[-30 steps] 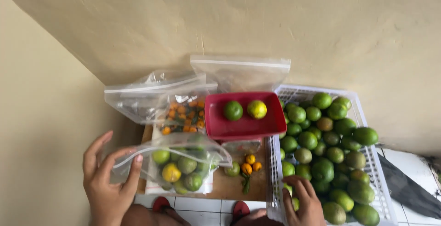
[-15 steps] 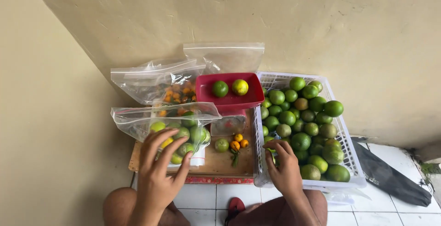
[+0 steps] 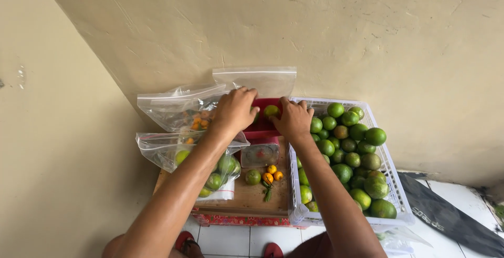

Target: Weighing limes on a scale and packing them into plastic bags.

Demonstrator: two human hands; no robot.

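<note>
Red tray [image 3: 261, 127] — both hands [image 3: 236, 110] grip it.

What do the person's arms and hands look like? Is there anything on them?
Both arms are bare all the way up, with no sleeves in view. The left hand and right hand wear no gloves, and no rings, watch or bracelets show. The fingernails are short and plain.

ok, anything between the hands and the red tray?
Nothing visible. The left hand and right hand are already on the red tray, one at each side, with a green fruit lying in it between them.
</note>
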